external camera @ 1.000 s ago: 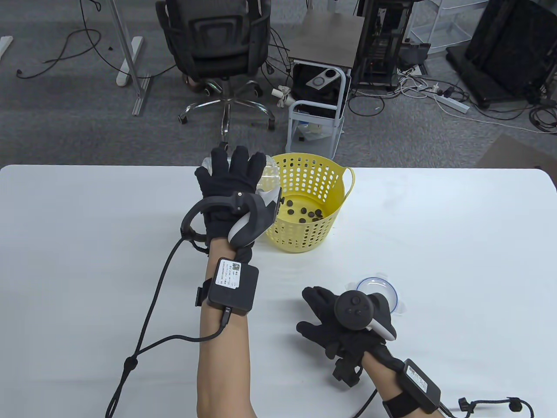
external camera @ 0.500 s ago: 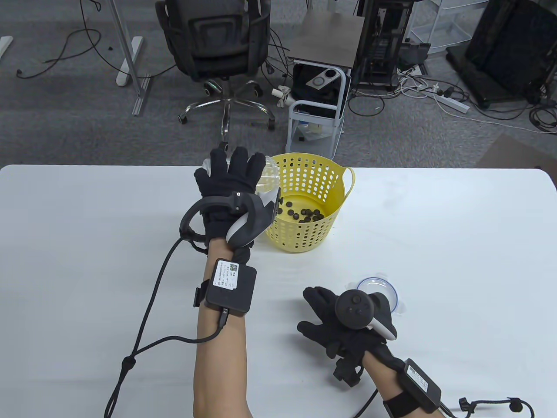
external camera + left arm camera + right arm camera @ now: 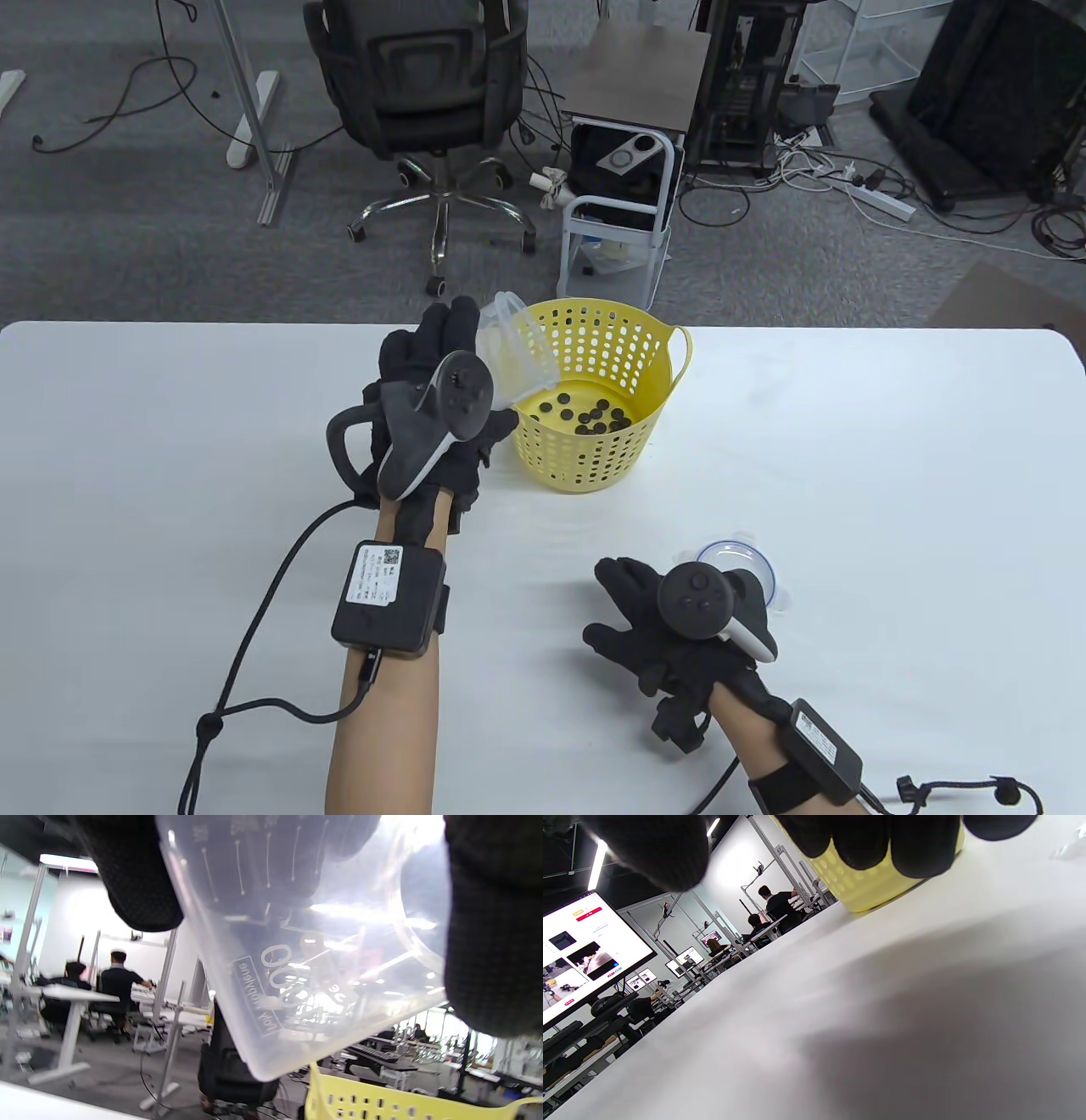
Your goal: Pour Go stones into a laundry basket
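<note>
Table view shows the left hand [image 3: 441,399] wrapped around a clear plastic measuring cup [image 3: 509,356], tipped over the near-left rim of the yellow laundry basket [image 3: 632,340] just right of those fingers. Black Go stones [image 3: 594,418] lie scattered on the basket floor, and the cup looks empty from the left wrist view [image 3: 297,955]. That cup is likely light, thin-walled and a bit slick, so a firm wrap around its body suits it; the stones are small, hard and prone to bounce. Over on the right hand [image 3: 670,628], fingers are spread, resting flat on the table, holding nothing, with a clear lid [image 3: 751,564] just behind it.
</note>
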Tool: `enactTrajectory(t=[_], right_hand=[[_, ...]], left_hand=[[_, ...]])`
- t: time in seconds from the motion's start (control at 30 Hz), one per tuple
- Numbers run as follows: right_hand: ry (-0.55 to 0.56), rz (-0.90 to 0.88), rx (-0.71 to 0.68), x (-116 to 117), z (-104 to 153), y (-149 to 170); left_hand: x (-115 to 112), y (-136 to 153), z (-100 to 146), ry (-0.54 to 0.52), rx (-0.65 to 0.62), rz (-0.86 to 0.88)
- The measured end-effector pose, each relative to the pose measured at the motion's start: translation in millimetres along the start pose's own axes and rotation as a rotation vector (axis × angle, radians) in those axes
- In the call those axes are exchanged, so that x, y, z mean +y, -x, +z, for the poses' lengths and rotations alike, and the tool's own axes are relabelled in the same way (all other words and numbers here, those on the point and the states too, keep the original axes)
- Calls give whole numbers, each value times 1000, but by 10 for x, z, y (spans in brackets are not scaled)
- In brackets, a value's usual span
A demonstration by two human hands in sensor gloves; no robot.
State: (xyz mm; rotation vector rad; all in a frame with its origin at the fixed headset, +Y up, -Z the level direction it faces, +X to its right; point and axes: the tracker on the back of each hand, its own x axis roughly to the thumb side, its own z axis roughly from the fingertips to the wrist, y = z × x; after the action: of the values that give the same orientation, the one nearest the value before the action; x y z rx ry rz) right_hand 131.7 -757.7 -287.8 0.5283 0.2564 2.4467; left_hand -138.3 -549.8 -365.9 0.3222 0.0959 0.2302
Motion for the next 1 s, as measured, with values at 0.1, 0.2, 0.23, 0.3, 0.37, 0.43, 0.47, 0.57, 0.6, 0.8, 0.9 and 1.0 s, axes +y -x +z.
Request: enactTrajectory(t=[0.1,0.2,0.23,0.3,0.37,0.43,0.47,0.57,0.6,0.8,0.9,1.0], right_hand=[[5,-3,-1,-9,1,4],[9,-4,1,-15,4,11],[10,-5,1,-17,5,12],[17,-9,-2,-21,10,13],[25,-3,-14,-20,19,0],[43,-5,-40,-28,28,-19],[52,-9,-48,-33,32,-24],[91,-40,-80,-58,42,-29],[99,-50,-87,-63,44,-26],[135,-132,-131,-72,57,-38],[135,-178,-134,-64,59,-42],[120,-226,-140,-50,52,-48]], left_hand=[[-42,127,133,30,15,147],[-149,275,302,71,27,302],[-188,314,358,85,22,346],[-310,401,506,127,6,467],[-432,466,651,160,5,551],[-568,524,800,188,5,627],[-622,545,855,191,19,644],[-866,621,1069,232,42,719],[-951,640,1134,243,44,741],[-1357,644,1372,342,26,829],[-1462,588,1427,396,1,823],[-1523,517,1471,433,-44,830]])
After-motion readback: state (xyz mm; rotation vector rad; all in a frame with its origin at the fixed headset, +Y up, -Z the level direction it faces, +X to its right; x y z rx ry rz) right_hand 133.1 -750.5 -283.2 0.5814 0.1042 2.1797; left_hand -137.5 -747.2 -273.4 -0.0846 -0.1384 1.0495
